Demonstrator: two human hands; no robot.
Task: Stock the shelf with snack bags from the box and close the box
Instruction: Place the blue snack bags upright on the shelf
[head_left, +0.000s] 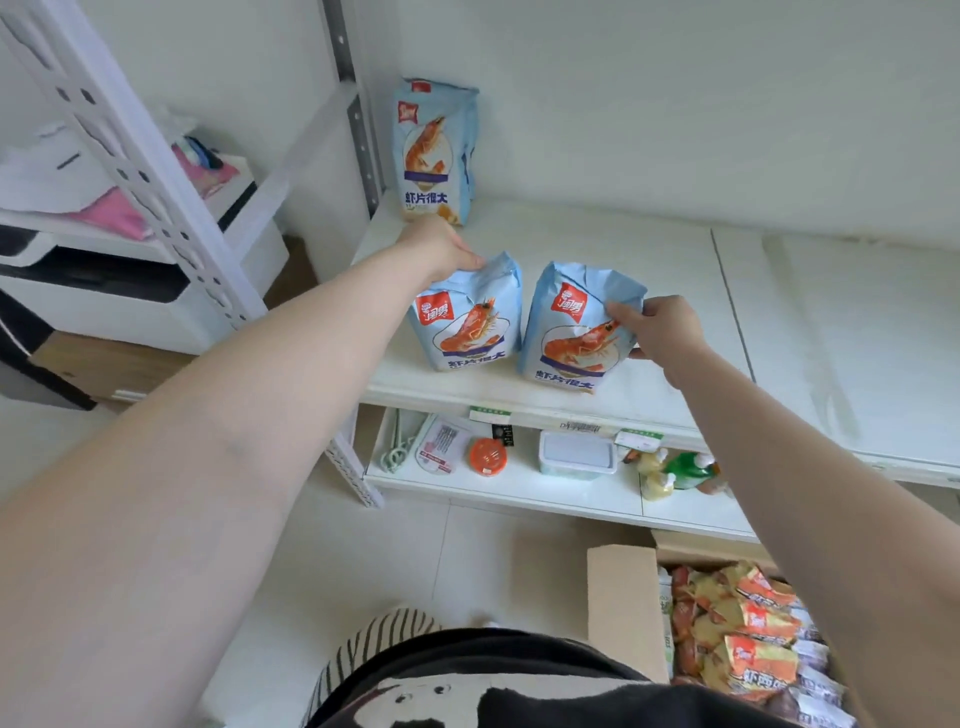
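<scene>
Two light blue shrimp chip bags stand side by side near the front edge of the white shelf (597, 249). The left hand (439, 249) pinches the top of the left bag (470, 322), and the right hand (662, 330) is closed on the right side of the right bag (576, 332). The two hands are well apart. Each bag shows a red brand patch, a picture of an orange shrimp and the dark blue characters 虾片很大. A third bag (434, 156) of the same kind stands upright at the back left corner, beside the metal post (358, 109). To the right of the bags the shelf is bare. Below on the floor, the cardboard box (623, 608) is open with its flap up, and inside lie orange and yellow snack bags (748, 639); their print is too small to read in full.
</scene>
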